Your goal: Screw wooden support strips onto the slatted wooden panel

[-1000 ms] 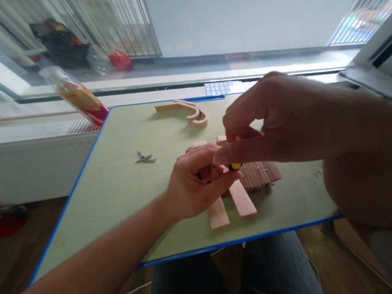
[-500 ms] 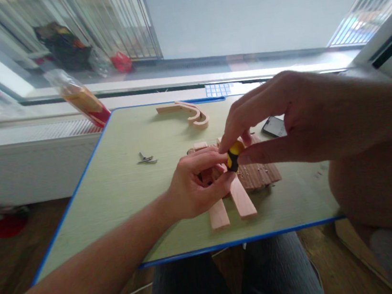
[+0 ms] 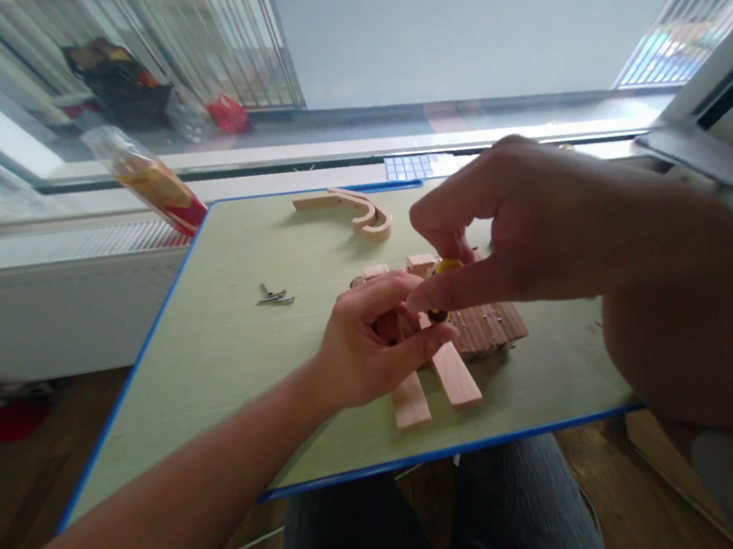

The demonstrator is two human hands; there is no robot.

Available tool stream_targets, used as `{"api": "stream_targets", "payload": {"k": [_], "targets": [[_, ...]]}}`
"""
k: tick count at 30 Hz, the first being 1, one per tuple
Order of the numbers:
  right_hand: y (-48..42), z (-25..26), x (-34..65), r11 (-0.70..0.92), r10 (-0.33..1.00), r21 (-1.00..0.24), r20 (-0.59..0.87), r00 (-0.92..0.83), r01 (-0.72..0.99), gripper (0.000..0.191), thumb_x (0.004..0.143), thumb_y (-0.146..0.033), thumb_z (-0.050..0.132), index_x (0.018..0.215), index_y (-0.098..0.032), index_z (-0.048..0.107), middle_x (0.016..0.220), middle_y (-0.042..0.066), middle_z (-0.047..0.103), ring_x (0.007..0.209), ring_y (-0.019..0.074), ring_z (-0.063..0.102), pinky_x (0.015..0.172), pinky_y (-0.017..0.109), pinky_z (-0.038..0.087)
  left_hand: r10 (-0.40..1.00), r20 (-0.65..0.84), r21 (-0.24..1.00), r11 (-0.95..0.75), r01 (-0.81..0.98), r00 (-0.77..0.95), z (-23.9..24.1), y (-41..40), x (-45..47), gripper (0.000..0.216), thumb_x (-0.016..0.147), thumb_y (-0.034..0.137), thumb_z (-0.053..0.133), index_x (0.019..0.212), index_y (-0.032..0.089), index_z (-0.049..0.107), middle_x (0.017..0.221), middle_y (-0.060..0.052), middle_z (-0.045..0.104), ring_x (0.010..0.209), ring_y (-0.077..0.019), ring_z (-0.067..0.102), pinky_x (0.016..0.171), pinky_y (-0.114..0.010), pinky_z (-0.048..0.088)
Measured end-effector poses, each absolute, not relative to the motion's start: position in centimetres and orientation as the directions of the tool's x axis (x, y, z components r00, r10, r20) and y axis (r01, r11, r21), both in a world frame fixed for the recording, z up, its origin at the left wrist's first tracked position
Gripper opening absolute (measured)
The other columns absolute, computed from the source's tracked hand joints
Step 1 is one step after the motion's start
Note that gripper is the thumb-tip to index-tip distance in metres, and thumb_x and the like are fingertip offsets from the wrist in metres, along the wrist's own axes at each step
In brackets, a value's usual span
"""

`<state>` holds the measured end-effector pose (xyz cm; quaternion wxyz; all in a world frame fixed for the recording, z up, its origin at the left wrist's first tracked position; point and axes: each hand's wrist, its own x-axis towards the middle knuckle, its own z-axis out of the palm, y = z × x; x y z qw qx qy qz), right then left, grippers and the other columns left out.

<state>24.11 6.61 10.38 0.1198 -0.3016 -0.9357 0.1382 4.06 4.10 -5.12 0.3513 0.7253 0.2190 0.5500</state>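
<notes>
Under my right hand is a screwdriver with a short yellow and black handle, gripped between thumb and bent fingers. My left hand is curled low around the lower end of the screwdriver, thumb and forefinger either side. The shaft and tip are hidden by my fingers. Beneath both hands lies a brown slatted wooden piece with small holes or screws along it. Two pale wooden strips, a right strip and a left strip, cross it and stick out toward me.
Several screws lie on the left of the green table, which has a blue edge. Hook-shaped wooden pieces rest near its far side. A bottle leans beyond the left corner, by the radiator and window.
My right hand has turned about the screwdriver, its fingers curling further in and its thumb coming forward over the handle. The left hand stays almost in place.
</notes>
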Motion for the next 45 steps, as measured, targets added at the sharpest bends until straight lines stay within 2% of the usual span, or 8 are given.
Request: {"api": "stream_targets", "payload": {"k": [4,11,20,25,29,34,38,45], "targets": [[7.0,10.3,24.5,0.769,0.614,-0.326,0.136,-0.778,0.550,0.052,0.095,-0.059,0.076,0.065,-0.022,0.058,0.057,-0.007,0.052,0.055,0.0095,0.042,0.057,0.031,0.027,0.660,0.678,0.707,-0.705,-0.045,0.324,-4.6,4.3,4.1,0.014,0.085,0.014,0.090,0.084,0.017,0.076,0.086,-0.003,0.078,0.075,-0.0134,0.066,0.073,-0.029,0.052],[6.9,11.5,25.7,0.730,0.479,-0.561,0.011,-0.878,0.391,0.025,0.099,-0.041,0.079,0.121,-0.030,0.083,0.116,-0.001,0.084,0.097,0.0181,0.075,0.082,0.030,0.058,0.709,0.600,0.766,-0.642,-0.011,0.370,-4.2,4.0,3.8,0.007,0.087,0.018,0.083,0.083,0.015,0.077,0.080,-0.005,0.074,0.068,-0.0131,0.061,0.062,-0.027,0.050],[6.4,11.3,25.2,0.728,0.523,-0.537,0.031,-0.852,0.427,0.010,0.096,-0.034,0.076,0.094,-0.025,0.079,0.094,0.001,0.081,0.081,0.0182,0.071,0.070,0.033,0.055,0.719,0.586,0.791,-0.607,-0.074,0.373,-4.7,3.9,3.8,0.011,0.085,0.011,0.081,0.080,0.015,0.072,0.081,-0.003,0.067,0.071,-0.0115,0.059,0.057,-0.022,0.044],[6.2,11.1,24.6,0.743,0.548,-0.485,0.044,-0.835,0.462,0.029,0.092,-0.040,0.083,0.077,-0.021,0.067,0.071,-0.005,0.068,0.061,0.0100,0.053,0.055,0.029,0.038,0.818,0.437,0.899,-0.404,-0.168,0.374,-5.1,3.5,3.9,0.026,0.082,0.017,0.089,0.105,0.015,0.075,0.072,0.003,0.061,0.055,-0.0072,0.048,0.048,-0.020,0.035],[6.6,10.9,24.6,0.737,0.589,-0.436,0.042,-0.807,0.516,0.046,0.089,-0.048,0.088,0.067,-0.021,0.057,0.060,-0.007,0.056,0.056,0.0089,0.043,0.052,0.030,0.029,0.784,0.515,0.855,-0.497,-0.148,0.346,-4.7,3.6,4.1,0.018,0.082,0.015,0.090,0.094,0.014,0.078,0.091,-0.006,0.075,0.073,-0.0125,0.064,0.060,-0.022,0.051],[6.8,11.5,25.2,0.734,0.548,-0.493,0.023,-0.836,0.468,0.022,0.095,-0.047,0.083,0.099,-0.025,0.082,0.094,-0.001,0.081,0.077,0.0148,0.068,0.064,0.029,0.050,0.716,0.600,0.784,-0.615,-0.083,0.357,-4.2,3.9,4.0,0.009,0.084,0.013,0.087,0.084,0.015,0.078,0.089,-0.009,0.079,0.083,-0.0168,0.070,0.073,-0.027,0.059],[6.6,11.9,25.6,0.720,0.488,-0.553,-0.027,-0.872,0.420,0.021,0.099,-0.036,0.078,0.117,-0.027,0.085,0.111,0.000,0.084,0.092,0.0164,0.075,0.078,0.027,0.058,0.735,0.555,0.821,-0.559,-0.115,0.389,-4.7,3.8,3.9,0.013,0.087,0.017,0.085,0.080,0.014,0.075,0.081,-0.004,0.073,0.056,-0.0063,0.050,0.047,-0.019,0.039],[6.8,11.5,25.7,0.714,0.491,-0.551,-0.045,-0.870,0.431,0.021,0.102,-0.041,0.073,0.106,-0.024,0.085,0.103,0.002,0.084,0.089,0.0179,0.072,0.078,0.030,0.057,0.713,0.575,0.792,-0.608,-0.054,0.401,-4.5,3.9,3.9,0.018,0.091,0.016,0.080,0.075,0.013,0.072,0.086,-0.007,0.077,0.059,-0.0064,0.053,0.049,-0.018,0.041]]}}
